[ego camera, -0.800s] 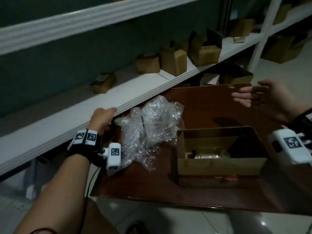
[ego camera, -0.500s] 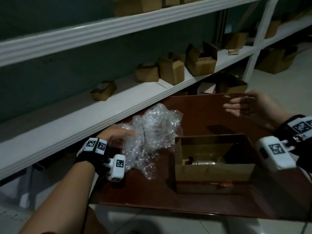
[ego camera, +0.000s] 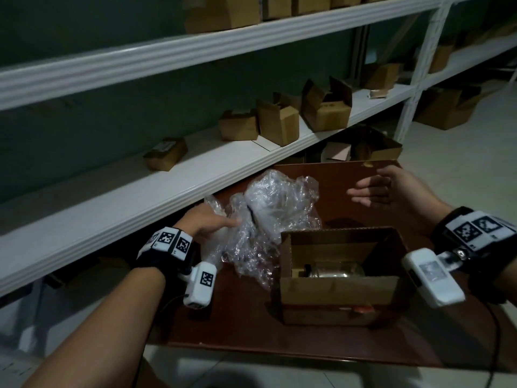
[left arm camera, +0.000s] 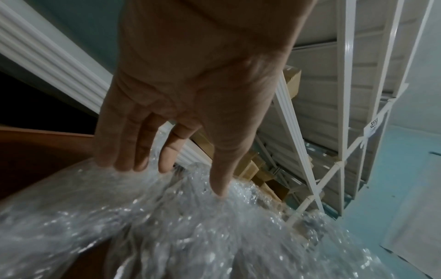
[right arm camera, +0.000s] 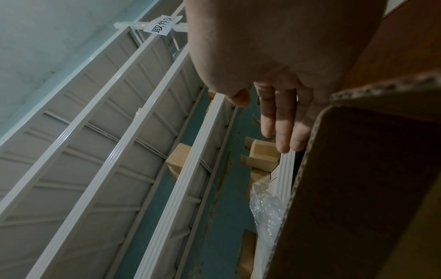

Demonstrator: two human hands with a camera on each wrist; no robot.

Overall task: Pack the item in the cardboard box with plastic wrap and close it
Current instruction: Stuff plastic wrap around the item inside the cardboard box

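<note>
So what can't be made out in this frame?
- Item in the box: head view, dim and half hidden by the near wall; looks glassy, unclear what.
- Left hand fingertips: buried in the plastic wrap, grip unclear.
- Paper sign: right wrist view, cut off by the right hand.

A stockroom or parcel-packing room is shown. Long white metal shelves [ego camera: 195,175] are set along a teal wall [ego camera: 84,113], and small cardboard boxes [ego camera: 278,123] are stored on them, some open. More boxes [ego camera: 444,107] are kept on the floor beside the shelves. A paper sign [right arm camera: 162,25] with printed characters is fixed to the shelf frame.
</note>
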